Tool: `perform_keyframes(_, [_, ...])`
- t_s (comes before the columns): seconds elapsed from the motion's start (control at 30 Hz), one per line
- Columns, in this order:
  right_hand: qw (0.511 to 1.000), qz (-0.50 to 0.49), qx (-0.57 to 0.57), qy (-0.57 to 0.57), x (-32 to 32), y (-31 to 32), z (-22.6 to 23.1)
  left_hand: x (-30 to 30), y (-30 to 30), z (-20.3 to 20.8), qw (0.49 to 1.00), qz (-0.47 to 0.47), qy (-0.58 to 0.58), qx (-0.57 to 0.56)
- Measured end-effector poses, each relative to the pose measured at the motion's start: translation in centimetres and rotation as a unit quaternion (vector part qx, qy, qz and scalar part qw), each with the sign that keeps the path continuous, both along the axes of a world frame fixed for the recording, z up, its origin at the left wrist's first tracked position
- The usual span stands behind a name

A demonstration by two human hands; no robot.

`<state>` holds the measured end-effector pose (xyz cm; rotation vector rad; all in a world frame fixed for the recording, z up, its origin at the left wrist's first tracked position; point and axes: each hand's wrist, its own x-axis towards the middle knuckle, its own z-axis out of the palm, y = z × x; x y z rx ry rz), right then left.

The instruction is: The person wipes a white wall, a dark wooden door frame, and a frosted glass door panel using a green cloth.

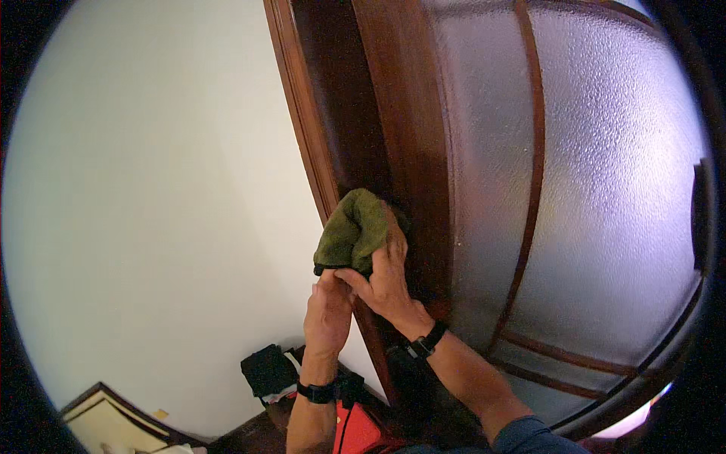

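A green cloth (pixel 355 231) with a dark edge is bunched up in front of the brown wooden door frame (pixel 302 113). My right hand (pixel 387 287) grips its right side, with the fingers laid along the fabric and the thumb pointing left toward my other hand. Just below the cloth's lower edge, my left hand (pixel 328 314) is closed, its fingertips up at the hem and partly hidden by the fabric. Both hands are close together. Whether the cloth touches the wood behind it, I cannot tell.
A plain white wall (pixel 166 189) fills the left side. To the right is a textured glass panel (pixel 605 189) with brown wooden bars. Low down are a black item (pixel 269 372), a red object (pixel 357 427) and a dark-edged frame (pixel 113 424) at lower left.
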<state>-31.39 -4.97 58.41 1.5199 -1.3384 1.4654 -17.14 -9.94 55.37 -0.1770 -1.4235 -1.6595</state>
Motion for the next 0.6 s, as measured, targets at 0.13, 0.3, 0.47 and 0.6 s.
perform_keyframes(0.13, [0.999, 0.030, 0.017, 0.019, -0.3, -0.6, -0.8, 0.4, 2.1, -1.7, 0.997, 0.074, -0.033, 0.003])
perform_keyframes(0.3, [0.998, 0.062, 0.029, 0.002, -1.2, -1.8, -0.7, 1.8, 4.3, -6.0, 0.935, 0.192, -0.023, 0.296])
perform_keyframes(0.47, [0.996, 0.091, 0.005, -0.008, -0.5, -1.8, 2.1, 2.6, 4.4, -6.3, 0.902, 0.320, -0.055, 0.285])
perform_keyframes(0.6, [0.994, 0.087, -0.064, 0.019, -0.6, -3.3, 8.1, 2.5, 3.9, -4.5, 0.915, 0.359, -0.074, 0.167])
